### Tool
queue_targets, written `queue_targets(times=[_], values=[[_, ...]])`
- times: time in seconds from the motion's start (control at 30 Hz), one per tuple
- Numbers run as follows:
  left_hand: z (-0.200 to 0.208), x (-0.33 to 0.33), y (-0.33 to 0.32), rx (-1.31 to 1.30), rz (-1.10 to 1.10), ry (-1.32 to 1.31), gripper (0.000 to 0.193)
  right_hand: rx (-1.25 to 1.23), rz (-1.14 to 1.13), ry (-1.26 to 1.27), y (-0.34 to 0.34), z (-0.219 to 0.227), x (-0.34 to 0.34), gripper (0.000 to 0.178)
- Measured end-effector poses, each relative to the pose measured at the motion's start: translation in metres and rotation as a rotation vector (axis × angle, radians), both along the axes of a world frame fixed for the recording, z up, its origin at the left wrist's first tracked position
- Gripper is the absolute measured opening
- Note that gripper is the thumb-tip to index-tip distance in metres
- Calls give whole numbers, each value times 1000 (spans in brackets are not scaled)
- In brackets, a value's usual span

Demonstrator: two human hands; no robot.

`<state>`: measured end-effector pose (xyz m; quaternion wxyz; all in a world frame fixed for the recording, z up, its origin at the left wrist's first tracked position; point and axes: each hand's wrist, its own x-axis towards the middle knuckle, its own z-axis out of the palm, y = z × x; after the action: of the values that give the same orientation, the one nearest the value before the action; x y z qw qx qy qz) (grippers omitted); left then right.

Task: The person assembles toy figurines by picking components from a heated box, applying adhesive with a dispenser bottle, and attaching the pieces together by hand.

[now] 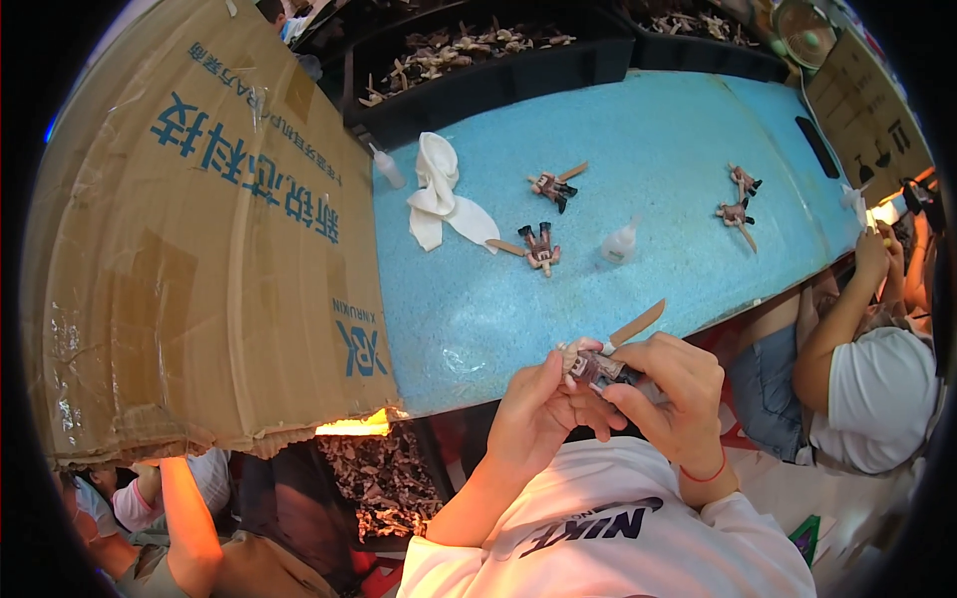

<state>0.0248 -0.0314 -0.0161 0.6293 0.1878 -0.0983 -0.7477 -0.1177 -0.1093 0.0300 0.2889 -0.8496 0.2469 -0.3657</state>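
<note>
Near the front edge of the blue table, my left hand (pixel 538 404) grips a small toy figure (pixel 596 369) by its upper end. My right hand (pixel 680 384) closes on the same figure from the other side, around its dark legs. A brown blade (pixel 638 323) sticks out from the figure, up and to the right. Parts of the figure are hidden by my fingers. Beyond my hands lie a figure with a blade (pixel 539 249) and another figure (pixel 551 187). A white dropper bottle (pixel 619 243) stands right of them.
A tall cardboard sheet (pixel 209 259) walls off the left. A white cloth (pixel 439 194) and a second bottle (pixel 387 167) lie beside it. Two figures (pixel 739 207) rest at the right. Black bins (pixel 498 88) of parts line the back. A co-worker (pixel 867 389) sits at the right.
</note>
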Motion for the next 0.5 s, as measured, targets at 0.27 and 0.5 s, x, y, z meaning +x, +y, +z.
queue_targets(times=[0.27,0.5], values=[[1,0,5,-236,248,-527,35,318,74,-163,0,-23,-3,34],[12,-2,8,-274,426,-793,42,464,202,-268,0,-23,-1,42]])
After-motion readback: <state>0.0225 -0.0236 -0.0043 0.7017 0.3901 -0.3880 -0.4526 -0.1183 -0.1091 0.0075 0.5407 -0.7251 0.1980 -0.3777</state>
